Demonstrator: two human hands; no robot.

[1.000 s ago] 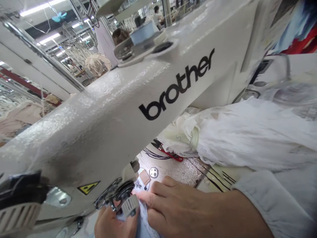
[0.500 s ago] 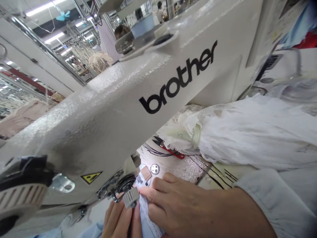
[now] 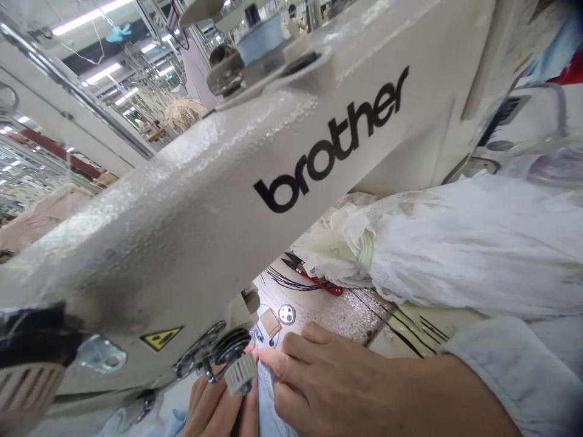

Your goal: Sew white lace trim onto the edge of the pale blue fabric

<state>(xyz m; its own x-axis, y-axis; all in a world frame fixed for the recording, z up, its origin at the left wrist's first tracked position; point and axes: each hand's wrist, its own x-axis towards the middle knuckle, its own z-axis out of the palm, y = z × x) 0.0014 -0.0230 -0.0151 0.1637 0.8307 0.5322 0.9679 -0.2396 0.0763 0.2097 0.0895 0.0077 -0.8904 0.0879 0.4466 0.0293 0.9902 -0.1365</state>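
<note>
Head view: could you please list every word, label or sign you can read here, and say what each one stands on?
"brother": black letters on the arm of the sewing machine.
Yellow warning sticker, low on the machine: a triangle sign, its symbol too small to read.
Control panel at the right: markings blurred.
Paper sheets at the top right: print blurred.

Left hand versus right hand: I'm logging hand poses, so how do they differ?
The left hand shows only fingers, pointing away, partly behind the grey ribbed knob; the right hand shows whole, fingers pointing left, pale sleeve at its wrist. Both rest on the pale blue cloth.
</note>
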